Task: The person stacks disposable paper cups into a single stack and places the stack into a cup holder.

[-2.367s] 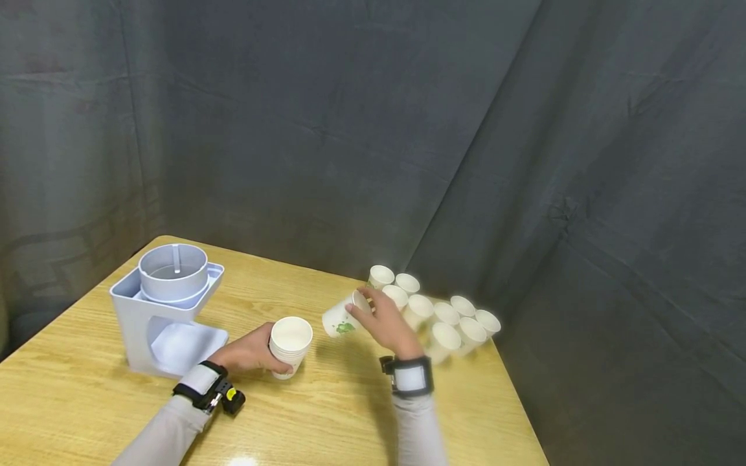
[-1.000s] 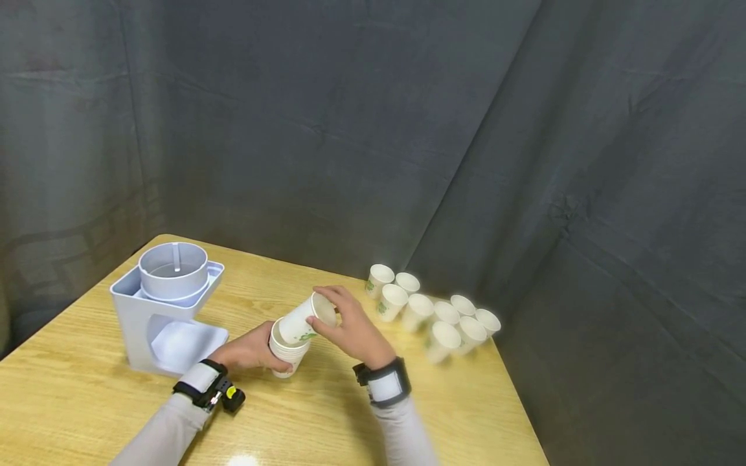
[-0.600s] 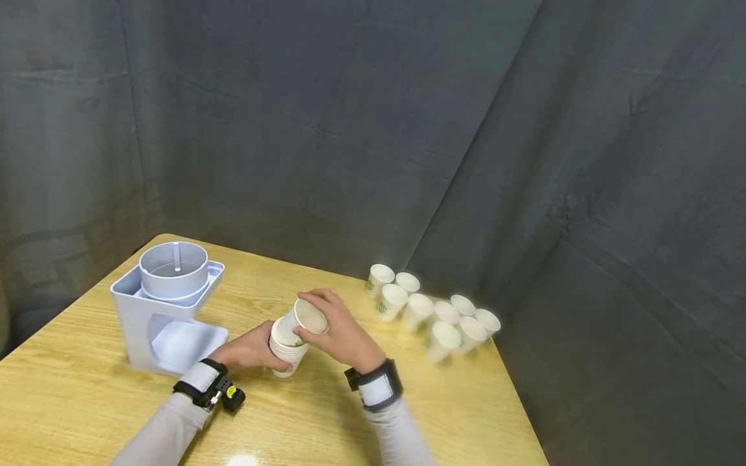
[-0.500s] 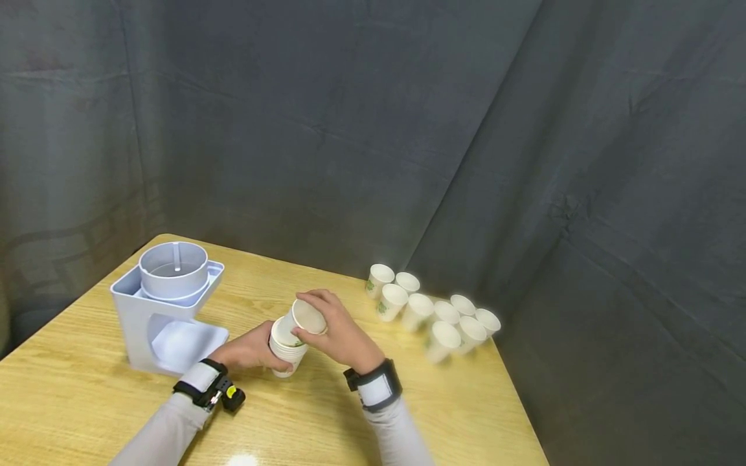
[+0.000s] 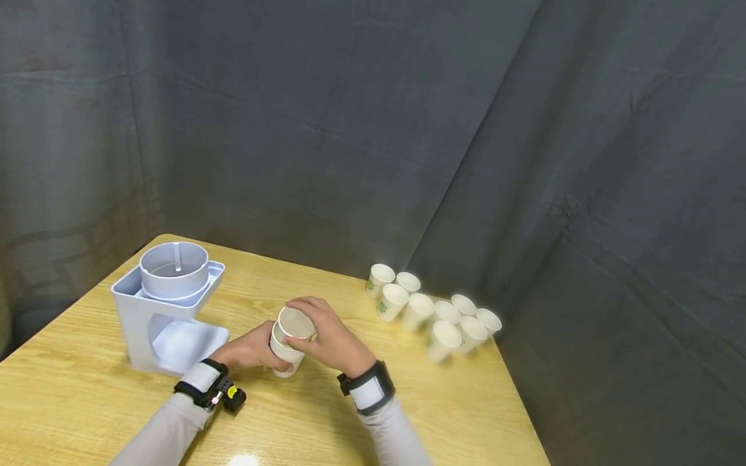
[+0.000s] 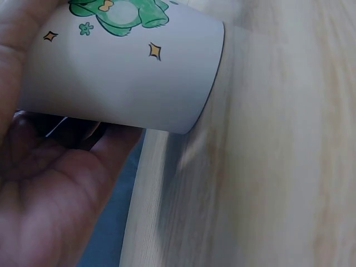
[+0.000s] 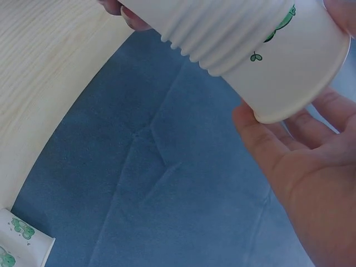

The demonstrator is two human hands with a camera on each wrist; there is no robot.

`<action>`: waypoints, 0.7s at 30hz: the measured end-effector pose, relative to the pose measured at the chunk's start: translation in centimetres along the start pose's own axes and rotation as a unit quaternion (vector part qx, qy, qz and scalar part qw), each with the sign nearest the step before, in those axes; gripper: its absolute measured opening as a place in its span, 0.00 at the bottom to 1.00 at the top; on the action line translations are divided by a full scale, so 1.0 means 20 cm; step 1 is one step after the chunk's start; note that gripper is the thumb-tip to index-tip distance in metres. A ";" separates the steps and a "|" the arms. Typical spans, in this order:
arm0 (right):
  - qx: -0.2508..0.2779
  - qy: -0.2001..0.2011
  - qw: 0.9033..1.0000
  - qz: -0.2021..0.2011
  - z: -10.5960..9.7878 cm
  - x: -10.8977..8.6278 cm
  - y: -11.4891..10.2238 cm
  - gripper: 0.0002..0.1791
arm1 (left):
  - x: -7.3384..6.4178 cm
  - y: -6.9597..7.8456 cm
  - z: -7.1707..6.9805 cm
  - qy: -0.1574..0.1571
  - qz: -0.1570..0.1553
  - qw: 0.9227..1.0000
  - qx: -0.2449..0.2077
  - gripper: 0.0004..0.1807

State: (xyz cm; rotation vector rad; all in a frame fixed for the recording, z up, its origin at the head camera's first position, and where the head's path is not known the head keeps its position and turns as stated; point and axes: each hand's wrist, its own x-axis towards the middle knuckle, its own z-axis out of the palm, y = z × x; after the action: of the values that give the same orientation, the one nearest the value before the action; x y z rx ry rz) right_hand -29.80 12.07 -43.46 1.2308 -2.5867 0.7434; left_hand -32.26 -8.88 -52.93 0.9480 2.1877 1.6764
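My left hand (image 5: 252,348) grips a nested stack of white paper cups (image 5: 284,353) over the wooden table. The bottom cup (image 6: 133,72) fills the top of the left wrist view, printed with a green cartoon animal and small stars. My right hand (image 5: 335,338) holds one more paper cup (image 5: 298,321) by its rim, thumb on the near side and fingers on the far side. That cup sits partly inside the stack; in the right wrist view its upper wall (image 7: 289,78) stands out beyond the several stacked rims (image 7: 214,41).
Several loose paper cups (image 5: 419,310) stand upright in a cluster at the table's right back. At the left is a white plastic stand (image 5: 131,330) with a round bowl (image 5: 175,285) on top. Dark grey cloth (image 5: 326,129) hangs behind and to the right of the table (image 5: 250,272).
My right hand has carried the cup leftward from beside the cluster into the mouth of the stack, then pushed it lower. My left hand has kept its place.
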 end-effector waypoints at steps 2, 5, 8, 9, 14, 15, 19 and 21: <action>0.000 -0.001 1.000 0.004 0.00 0.00 0.00 0.32 | 0.00 0.00 0.00 -0.001 0.000 1.000 0.000 0.34; -0.001 -0.005 1.000 0.010 0.01 0.00 0.00 0.31 | 0.00 0.00 0.00 0.001 -0.007 1.000 0.002 0.35; -0.005 -0.009 1.000 0.015 0.01 0.00 -0.01 0.32 | 0.01 0.00 0.00 0.002 -0.012 1.000 0.003 0.36; -0.006 -0.011 1.000 0.017 0.01 0.00 -0.01 0.32 | 0.01 0.00 0.00 0.001 -0.011 1.000 0.002 0.36; -0.013 -0.021 0.999 0.022 0.03 0.01 -0.01 0.32 | 0.00 0.01 0.00 -0.001 -0.010 1.000 -0.006 0.37; -0.015 -0.024 0.999 0.023 0.04 0.01 -0.01 0.32 | 0.00 0.01 0.00 -0.001 -0.010 1.000 -0.007 0.37; -0.021 -0.035 0.999 0.031 0.06 0.01 -0.01 0.33 | 0.00 0.00 0.00 -0.003 -0.007 1.000 -0.011 0.40; -0.026 -0.042 0.998 0.034 0.07 0.01 -0.01 0.33 | -0.01 0.00 0.00 -0.005 -0.005 1.000 -0.015 0.40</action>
State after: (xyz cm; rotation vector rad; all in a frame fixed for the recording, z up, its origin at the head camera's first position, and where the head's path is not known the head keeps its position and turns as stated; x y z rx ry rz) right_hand -29.76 11.10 -44.54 1.1903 -2.7098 0.6442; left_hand -32.16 -8.93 -52.94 0.9331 2.1526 1.6914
